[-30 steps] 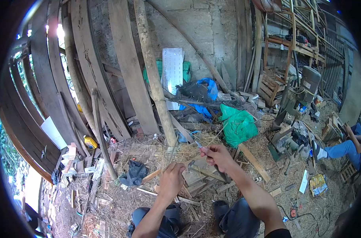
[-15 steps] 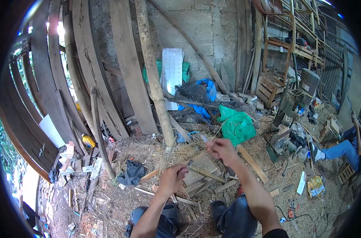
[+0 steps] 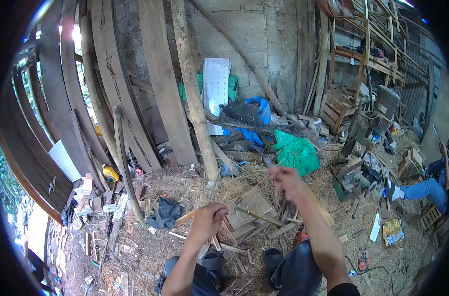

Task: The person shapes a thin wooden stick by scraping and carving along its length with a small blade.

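My left hand (image 3: 208, 221) is raised above the littered ground, its fingers curled together; whatever they hold is hidden or too small to name. My right hand (image 3: 287, 183) is blurred by motion, higher and further right, with fingers pinched. A thin, pale, smeared object (image 3: 268, 161) sticks out beyond its fingertips, too blurred to name. The two hands are apart. Below and between them, wooden boards (image 3: 251, 203) lie on the straw-covered floor. A green plastic bag (image 3: 296, 152) lies just beyond my right hand.
A wooden pole (image 3: 189, 89) and planks (image 3: 165, 84) lean at the wall. A black plastic bag (image 3: 165, 214) and a yellow bottle (image 3: 110, 173) are at left. At right stand a machine (image 3: 380, 108) and a seated person's legs in blue trousers (image 3: 424, 191).
My right hand has moved right and slightly up, away from my left hand, with the pale object. My left hand has shifted slightly left. The co-worker's arm at right has been raised.
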`<state>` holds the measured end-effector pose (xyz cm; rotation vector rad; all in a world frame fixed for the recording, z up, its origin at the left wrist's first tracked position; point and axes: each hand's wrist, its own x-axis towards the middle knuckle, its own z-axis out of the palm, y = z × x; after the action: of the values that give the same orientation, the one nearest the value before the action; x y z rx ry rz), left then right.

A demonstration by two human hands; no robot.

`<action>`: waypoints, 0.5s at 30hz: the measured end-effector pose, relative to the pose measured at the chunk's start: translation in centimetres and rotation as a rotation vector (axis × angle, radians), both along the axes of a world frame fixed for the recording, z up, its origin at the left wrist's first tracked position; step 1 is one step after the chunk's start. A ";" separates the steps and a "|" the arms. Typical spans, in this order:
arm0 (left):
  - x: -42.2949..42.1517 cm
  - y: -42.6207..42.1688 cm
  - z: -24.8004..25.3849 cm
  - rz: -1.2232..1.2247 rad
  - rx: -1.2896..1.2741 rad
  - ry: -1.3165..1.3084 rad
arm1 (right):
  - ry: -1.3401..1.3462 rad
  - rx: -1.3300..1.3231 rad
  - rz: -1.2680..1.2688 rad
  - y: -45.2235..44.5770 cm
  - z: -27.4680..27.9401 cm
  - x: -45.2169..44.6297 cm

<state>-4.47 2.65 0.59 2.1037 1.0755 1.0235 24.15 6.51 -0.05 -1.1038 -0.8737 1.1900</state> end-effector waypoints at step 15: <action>-1.0 2.4 -2.4 0.068 -0.268 -0.294 | -1.015 0.417 -0.170 0.4 -4.2 -1.3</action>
<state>-5.52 5.06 -1.77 1.6563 1.0745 1.1114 22.85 6.87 -4.24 -1.3833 -1.6569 0.2049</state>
